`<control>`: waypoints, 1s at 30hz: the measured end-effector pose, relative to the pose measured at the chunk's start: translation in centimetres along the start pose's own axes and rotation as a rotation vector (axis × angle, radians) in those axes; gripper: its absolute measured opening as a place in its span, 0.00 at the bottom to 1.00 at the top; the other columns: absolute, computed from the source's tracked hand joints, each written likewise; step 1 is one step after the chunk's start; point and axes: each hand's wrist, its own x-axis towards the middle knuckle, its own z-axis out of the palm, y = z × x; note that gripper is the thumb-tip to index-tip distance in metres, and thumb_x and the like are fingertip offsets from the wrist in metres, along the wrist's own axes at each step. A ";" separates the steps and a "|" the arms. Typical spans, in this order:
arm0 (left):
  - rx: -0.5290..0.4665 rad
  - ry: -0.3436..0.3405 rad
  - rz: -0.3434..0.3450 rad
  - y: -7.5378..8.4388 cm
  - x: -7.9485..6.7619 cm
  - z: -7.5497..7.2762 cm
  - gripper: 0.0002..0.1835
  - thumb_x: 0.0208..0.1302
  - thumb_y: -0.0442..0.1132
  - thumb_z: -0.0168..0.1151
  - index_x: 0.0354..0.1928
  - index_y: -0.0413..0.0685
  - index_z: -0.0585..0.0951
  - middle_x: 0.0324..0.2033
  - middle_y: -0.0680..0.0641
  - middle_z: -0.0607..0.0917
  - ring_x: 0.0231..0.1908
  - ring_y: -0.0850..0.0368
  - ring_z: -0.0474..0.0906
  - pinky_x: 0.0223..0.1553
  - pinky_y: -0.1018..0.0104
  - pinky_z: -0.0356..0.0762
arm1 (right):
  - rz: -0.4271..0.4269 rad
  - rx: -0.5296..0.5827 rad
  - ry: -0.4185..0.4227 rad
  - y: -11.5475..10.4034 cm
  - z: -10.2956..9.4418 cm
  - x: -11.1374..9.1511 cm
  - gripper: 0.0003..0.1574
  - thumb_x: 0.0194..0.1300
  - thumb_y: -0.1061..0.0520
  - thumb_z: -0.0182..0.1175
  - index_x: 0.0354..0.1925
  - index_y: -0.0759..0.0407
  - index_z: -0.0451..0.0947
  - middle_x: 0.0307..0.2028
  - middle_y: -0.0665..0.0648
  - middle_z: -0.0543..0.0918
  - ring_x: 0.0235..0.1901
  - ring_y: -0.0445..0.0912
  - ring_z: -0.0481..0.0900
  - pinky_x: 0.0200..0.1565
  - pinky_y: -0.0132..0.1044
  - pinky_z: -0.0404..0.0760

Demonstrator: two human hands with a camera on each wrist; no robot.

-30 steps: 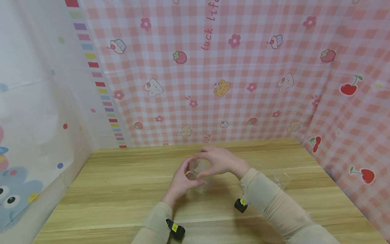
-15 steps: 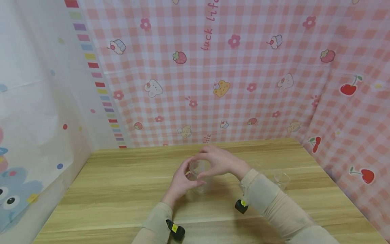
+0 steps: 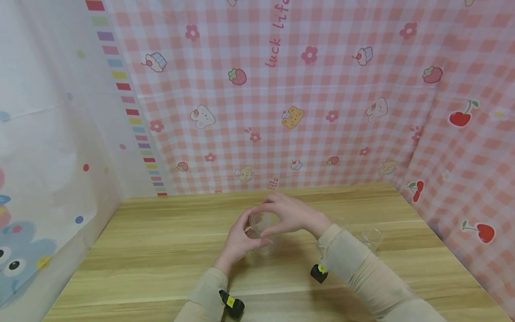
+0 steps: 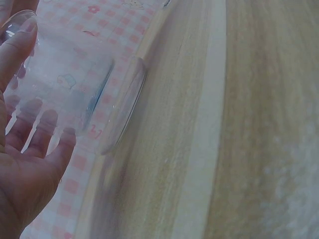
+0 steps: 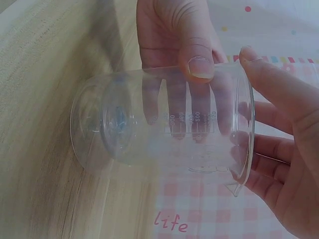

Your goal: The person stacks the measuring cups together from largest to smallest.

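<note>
A clear measuring beaker (image 3: 267, 246) with printed graduations and a pouring lip stands upright on the wooden table, in the middle. My left hand (image 3: 240, 239) grips its side, with the thumb in front and the fingers behind, seen through the wall in the right wrist view. At the top, my right hand (image 3: 287, 213) holds the rim (image 5: 250, 124) between thumb and fingers. A second round edge (image 5: 118, 122) shows inside, near the lower end; whether it is a nested cup or the beaker's own base I cannot tell.
Another clear vessel (image 3: 372, 237) stands at the right, beyond the right sleeve (image 3: 350, 250). Near it is a faint transparent rim (image 3: 339, 221), partly hidden by that arm. A pink checked curtain (image 3: 249, 112) closes off the table's (image 3: 161, 250) back edge.
</note>
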 end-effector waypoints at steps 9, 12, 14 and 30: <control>-0.003 0.006 0.002 -0.1 0.1 0.1 0.46 0.47 0.29 0.79 0.70 0.39 0.66 0.63 0.40 0.72 0.63 0.41 0.69 0.62 0.52 0.72 | 0.014 -0.044 -0.010 -0.3 -0.1 0.0 0.38 0.56 0.37 0.72 0.60 0.53 0.79 0.50 0.55 0.79 0.49 0.48 0.77 0.50 0.42 0.80; -0.007 0.005 0.000 -0.1 0.1 0.1 0.46 0.47 0.28 0.78 0.70 0.39 0.66 0.63 0.41 0.72 0.63 0.42 0.69 0.61 0.52 0.72 | 0.022 -0.056 -0.015 -0.5 -0.2 0.1 0.37 0.55 0.38 0.72 0.59 0.53 0.80 0.50 0.55 0.80 0.48 0.48 0.77 0.50 0.43 0.80; -0.010 0.006 -0.001 -0.1 0.1 0.1 0.46 0.47 0.28 0.78 0.69 0.40 0.66 0.63 0.41 0.72 0.63 0.42 0.69 0.62 0.52 0.72 | 0.032 -0.059 -0.018 -0.6 -0.2 0.1 0.37 0.56 0.38 0.73 0.59 0.54 0.80 0.50 0.55 0.80 0.49 0.48 0.77 0.50 0.43 0.80; -0.023 0.007 -0.002 -0.1 0.1 0.2 0.46 0.47 0.27 0.78 0.69 0.41 0.67 0.64 0.42 0.72 0.64 0.39 0.68 0.64 0.49 0.70 | 0.071 -0.053 -0.029 -0.9 -0.1 -0.2 0.37 0.57 0.38 0.71 0.61 0.52 0.78 0.54 0.56 0.80 0.53 0.50 0.77 0.54 0.46 0.80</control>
